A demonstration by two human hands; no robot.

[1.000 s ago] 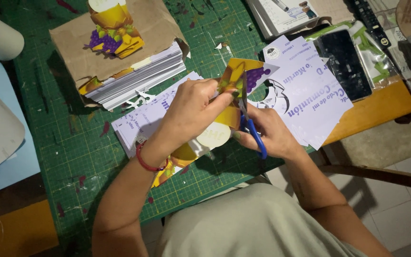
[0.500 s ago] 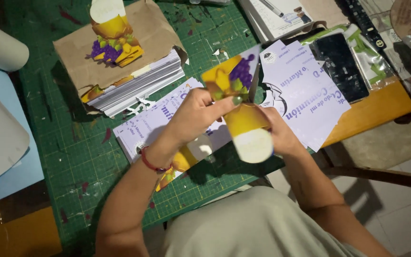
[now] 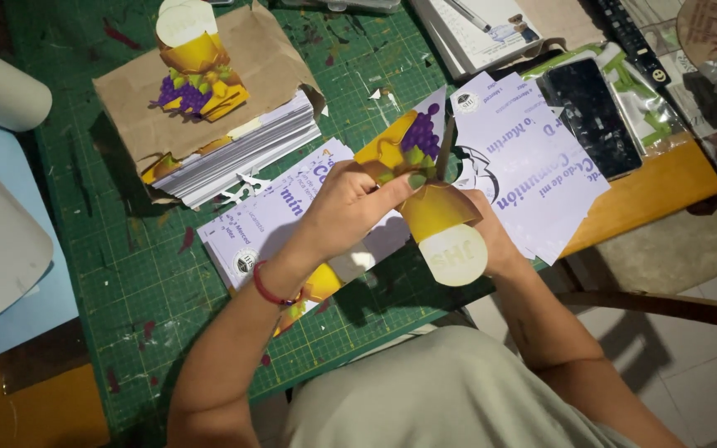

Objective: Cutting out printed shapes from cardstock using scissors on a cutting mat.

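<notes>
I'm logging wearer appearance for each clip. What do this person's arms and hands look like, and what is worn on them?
Both forearms are bare, with no sleeves showing. The left hand has a thin red bracelet at its wrist and dark green nail polish. The right hand is mostly hidden; nothing worn shows on it.

Glossy printed paper cutout [image 3: 435, 217], matt brown paper bag [image 3: 139, 98], scuffed rubbery cutting mat [image 3: 122, 249]

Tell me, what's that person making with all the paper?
A person is cutting out a printed paper picture of a golden cup with purple grapes. The left hand holds the picture over the green cutting mat, while the right hand, mostly hidden behind it, works the scissors. One finished cutout lies on a brown paper bag beside a stack of sheets.
</notes>
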